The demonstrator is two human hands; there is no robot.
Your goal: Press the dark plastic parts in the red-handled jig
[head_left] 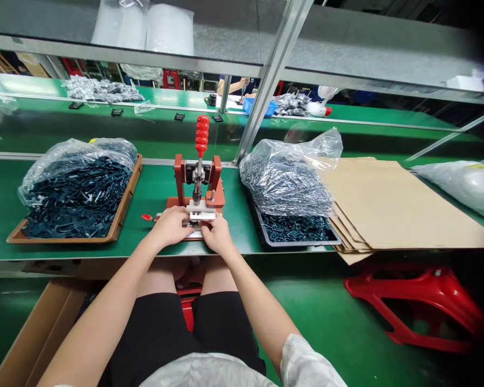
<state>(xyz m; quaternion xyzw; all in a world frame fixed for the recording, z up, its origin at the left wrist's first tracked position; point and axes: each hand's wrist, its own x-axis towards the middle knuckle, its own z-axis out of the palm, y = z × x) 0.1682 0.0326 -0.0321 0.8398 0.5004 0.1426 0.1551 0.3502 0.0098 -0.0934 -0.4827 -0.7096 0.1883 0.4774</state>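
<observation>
Black shorts and two bare forearms closest to the lens, stretched forward from white sleeves. Left hand point(171, 226) curled, fingers bent down onto the left side of a small metal fixture point(202, 214) at the foot of a red hand press point(199, 180). Right hand point(216, 234) curled the same way, fingertips against the fixture's right front edge. Both hands nearly meeting in front of the press; cannot tell whether either grips a small piece, anything there hidden under the fingers. Press standing upright at the near edge of a green surface point(153, 185), straight ahead, topped by a ribbed red handle point(202, 134) pointing up, with a small red-tipped lever point(147, 217) jutting out low on its left. Left of the press, a brown tray point(123, 212) heaped with dark plastic parts under a clear bag point(76, 183). Right of the press, a black tray point(298, 243) with more dark parts and a second clear bag point(286, 180) piled on top. Just beside that, a fanned stack of flat cardboard sheets point(395, 209). Below on the green floor, a red plastic stool point(419, 306) tipped on its side at right and an open cardboard box point(36, 333) at left. Farther back, a second green bench with more bagged parts and another person's arm point(236, 84), small and distant.
</observation>
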